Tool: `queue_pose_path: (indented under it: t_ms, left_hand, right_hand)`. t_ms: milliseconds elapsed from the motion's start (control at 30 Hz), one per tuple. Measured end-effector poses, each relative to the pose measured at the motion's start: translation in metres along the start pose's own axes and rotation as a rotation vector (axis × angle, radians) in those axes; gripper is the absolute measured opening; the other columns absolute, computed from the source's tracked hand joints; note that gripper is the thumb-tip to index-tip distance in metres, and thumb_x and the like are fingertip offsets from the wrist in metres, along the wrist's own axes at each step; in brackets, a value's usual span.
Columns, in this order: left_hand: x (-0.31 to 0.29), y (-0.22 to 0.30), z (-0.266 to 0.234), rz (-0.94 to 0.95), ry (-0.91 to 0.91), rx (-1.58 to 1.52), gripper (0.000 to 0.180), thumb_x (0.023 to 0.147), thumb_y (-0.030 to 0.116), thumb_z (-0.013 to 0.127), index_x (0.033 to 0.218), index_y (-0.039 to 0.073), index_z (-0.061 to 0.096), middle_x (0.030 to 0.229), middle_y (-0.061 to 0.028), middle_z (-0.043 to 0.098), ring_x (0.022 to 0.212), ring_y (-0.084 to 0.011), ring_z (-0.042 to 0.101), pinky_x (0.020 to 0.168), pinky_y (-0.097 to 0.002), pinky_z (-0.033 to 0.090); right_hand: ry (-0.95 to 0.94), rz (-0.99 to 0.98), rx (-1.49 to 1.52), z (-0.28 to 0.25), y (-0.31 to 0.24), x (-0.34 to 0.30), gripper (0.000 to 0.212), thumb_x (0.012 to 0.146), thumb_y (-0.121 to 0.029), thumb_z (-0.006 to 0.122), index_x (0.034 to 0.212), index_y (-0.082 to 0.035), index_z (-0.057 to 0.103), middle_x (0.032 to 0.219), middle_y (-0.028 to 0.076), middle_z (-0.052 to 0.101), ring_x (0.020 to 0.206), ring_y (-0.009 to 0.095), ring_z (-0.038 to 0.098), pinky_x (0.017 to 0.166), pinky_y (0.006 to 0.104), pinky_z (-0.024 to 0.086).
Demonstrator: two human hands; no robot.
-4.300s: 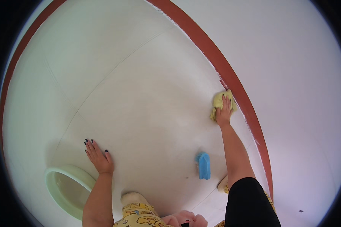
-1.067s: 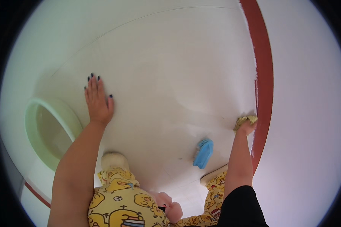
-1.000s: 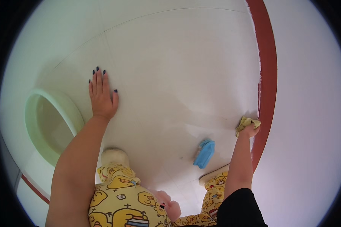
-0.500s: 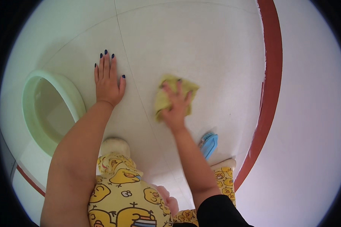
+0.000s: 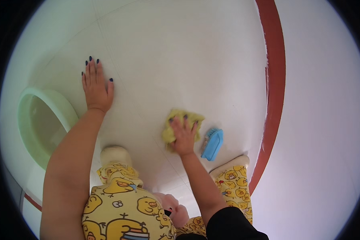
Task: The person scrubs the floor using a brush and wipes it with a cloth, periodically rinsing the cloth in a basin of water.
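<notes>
My right hand [image 5: 183, 138] presses a yellow cleaning cloth [image 5: 196, 117] against the pale tiled floor, its fingers spread over the top and the thumb at the cloth's near-left edge. Just right of the cloth lies a blue scrubbing brush [image 5: 213, 146] with light blue bristles. Flat on the floor to the left, my left hand [image 5: 97, 90] has its fingers stretched out and holds nothing. A pale green basin [image 5: 62, 104] stands beside my left forearm, with murky-looking water in it. Part of the basin's near side is hidden by that arm.
A dark red skirting strip [image 5: 277, 60] curves along the right, where a white wall [image 5: 324, 100] rises. My shoes [image 5: 116, 155] and patterned trouser legs are close at the bottom, with something pink and fluffy [image 5: 178, 210] between them.
My right hand has drawn the cloth nearer to me, level with the brush. My left hand stays flat on the floor. The whole view has shifted slightly.
</notes>
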State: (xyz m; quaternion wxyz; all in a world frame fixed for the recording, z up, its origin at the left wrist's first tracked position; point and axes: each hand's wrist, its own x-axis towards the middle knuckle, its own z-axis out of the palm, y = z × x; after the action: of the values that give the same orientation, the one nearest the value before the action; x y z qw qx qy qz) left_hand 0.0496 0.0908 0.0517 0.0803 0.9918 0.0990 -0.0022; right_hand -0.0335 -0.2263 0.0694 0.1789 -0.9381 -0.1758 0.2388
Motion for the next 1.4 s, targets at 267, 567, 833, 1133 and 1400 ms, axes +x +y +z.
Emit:
queue_pose_path:
  t_ms: [267, 567, 833, 1133, 1400]
  left_hand:
    - [0.002, -0.001, 0.0, 0.046, 0.054, 0.006, 0.062, 0.082, 0.023, 0.046, 0.138, 0.006, 0.024, 0.145, -0.0144, 0.02, 0.134, -0.0301, 0.017, 0.107, -0.0461, 0.012]
    - [-0.001, -0.01, 0.005, 0.133, 0.111, 0.048, 0.06, 0.085, 0.026, 0.043, 0.138, 0.003, 0.025, 0.144, -0.0175, 0.022, 0.133, -0.0331, 0.02, 0.107, -0.0465, 0.014]
    - [0.006, 0.007, -0.004, 0.159, 0.047, 0.049, 0.06, 0.085, 0.025, 0.042, 0.138, 0.003, 0.025, 0.144, -0.0177, 0.021, 0.133, -0.033, 0.02, 0.107, -0.0462, 0.013]
    - [0.007, -0.001, -0.002, 0.193, 0.048, 0.06, 0.058, 0.085, 0.02, 0.042, 0.137, 0.002, 0.025, 0.143, -0.0191, 0.022, 0.132, -0.0349, 0.021, 0.107, -0.0449, 0.014]
    - [0.007, 0.003, -0.005, 0.19, 0.064, 0.093, 0.057, 0.086, 0.019, 0.041, 0.137, 0.001, 0.025, 0.142, -0.0208, 0.023, 0.131, -0.0362, 0.023, 0.107, -0.0458, 0.016]
  right_hand:
    - [0.412, 0.243, 0.046, -0.037, 0.063, 0.078, 0.069, 0.065, -0.013, 0.058, 0.131, -0.015, 0.038, 0.142, 0.003, 0.031, 0.133, 0.031, 0.021, 0.105, 0.0568, 0.006]
    - [0.53, 0.47, 0.084, -0.069, 0.137, 0.113, 0.06, 0.076, -0.012, 0.053, 0.133, -0.016, 0.033, 0.143, 0.0, 0.028, 0.134, 0.028, 0.019, 0.106, 0.0555, 0.006]
    - [0.453, 0.447, 0.065, -0.088, 0.205, 0.096, 0.063, 0.075, -0.01, 0.055, 0.133, -0.018, 0.031, 0.144, -0.002, 0.026, 0.135, 0.025, 0.018, 0.108, 0.0521, 0.007]
    - [0.52, 0.463, 0.06, -0.081, 0.236, 0.067, 0.063, 0.075, -0.011, 0.054, 0.133, -0.014, 0.032, 0.142, 0.002, 0.031, 0.133, 0.027, 0.023, 0.107, 0.0519, 0.01]
    - [0.695, 0.849, 0.089, -0.058, 0.281, 0.007, 0.06, 0.078, -0.015, 0.051, 0.134, -0.01, 0.031, 0.137, 0.01, 0.036, 0.129, 0.03, 0.029, 0.105, 0.0496, 0.018]
